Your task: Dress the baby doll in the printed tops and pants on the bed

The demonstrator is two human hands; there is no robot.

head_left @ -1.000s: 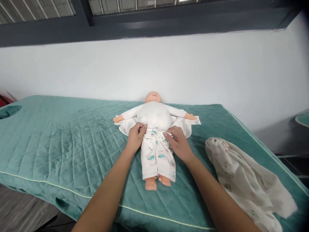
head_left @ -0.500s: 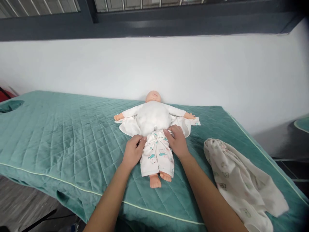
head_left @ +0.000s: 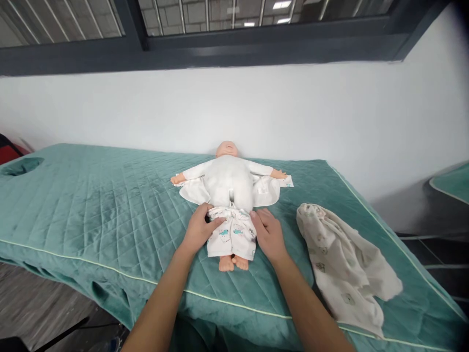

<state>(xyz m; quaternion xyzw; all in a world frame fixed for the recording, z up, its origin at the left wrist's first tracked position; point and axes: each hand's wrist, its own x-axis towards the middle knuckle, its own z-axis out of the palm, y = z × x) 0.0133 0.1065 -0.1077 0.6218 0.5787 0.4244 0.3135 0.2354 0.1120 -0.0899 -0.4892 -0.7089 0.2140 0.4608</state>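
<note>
A baby doll [head_left: 229,178] lies on its back on the green quilted bed cover, arms spread over an opened white top [head_left: 266,191]. White printed pants [head_left: 231,234] cover its legs, with the waistband around the upper legs and both feet out below the cuffs. My left hand [head_left: 200,227] pinches the waistband at its left side, thumb on the front of the cloth. At the right side of the waistband my right hand [head_left: 269,233] is closed on the pants' edge, thumb against the fabric.
A crumpled cream cloth with a print [head_left: 346,264] lies on the green bed cover [head_left: 110,210] to the right. Behind the bed stand a white wall [head_left: 220,107] and a dark window frame [head_left: 256,51]. The bed's near edge has light piping.
The pants' waistband has moved down from the doll's hips toward its feet, baring the upper legs. Both hands have moved down with it. The camera view has shifted slightly.
</note>
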